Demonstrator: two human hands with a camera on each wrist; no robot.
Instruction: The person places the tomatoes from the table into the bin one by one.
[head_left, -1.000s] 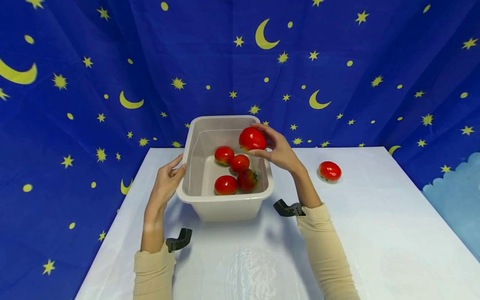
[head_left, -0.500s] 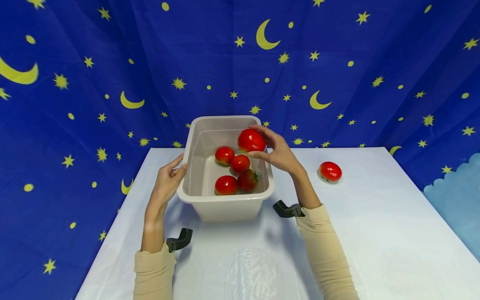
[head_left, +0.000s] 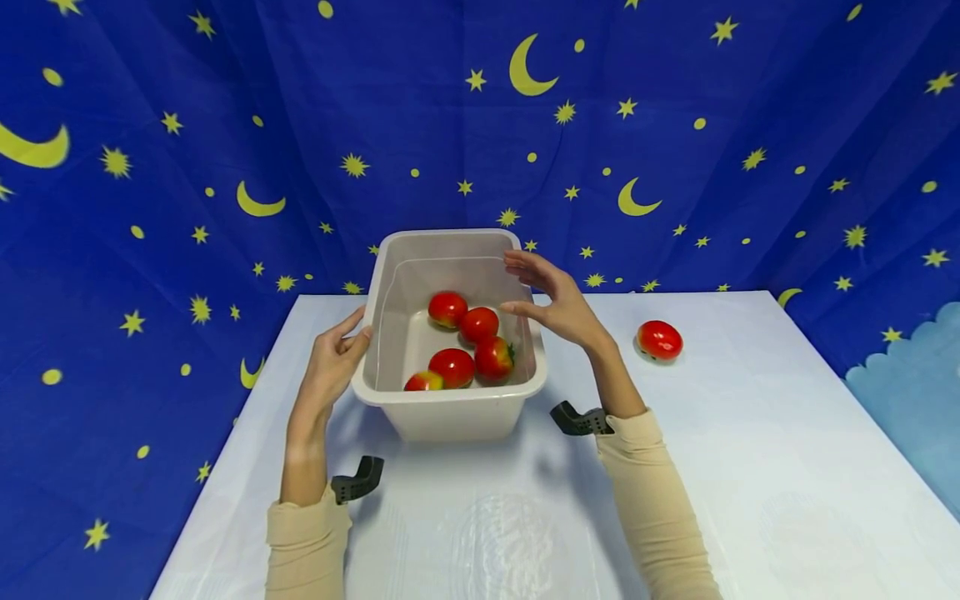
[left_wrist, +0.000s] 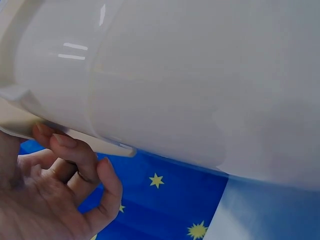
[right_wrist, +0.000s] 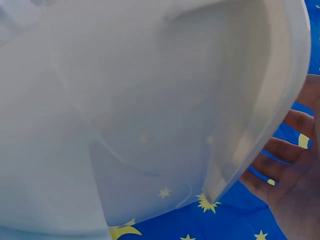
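Note:
A light grey plastic basin (head_left: pixel 450 417) stands on the table, with several glossy red tomatoes (head_left: pixel 452 367) inside. One tomato (head_left: pixel 423 381) with a yellow-green patch lies at the near left, partly hidden by the front wall. My left hand (head_left: pixel 330 367) holds the basin's left rim; in the left wrist view its curled fingers (left_wrist: pixel 75 150) meet the rim's underside. Over the right rim, my right hand (head_left: pixel 555 304) has its thumb and fingers spread apart, holding nothing. A single tomato (head_left: pixel 660 340) lies on the table to the right of that hand.
A white cloth covers the table (head_left: pixel 750 467). Behind it hangs a blue curtain (head_left: pixel 420 108) with yellow moons and stars, close to the basin's far end. Black wrist mounts (head_left: pixel 358 479) sit at both sleeve cuffs.
My right hand has let go of its tomato, and its fingers have spread. Another tomato now shows at the basin's near left. The left hand stays at the rim.

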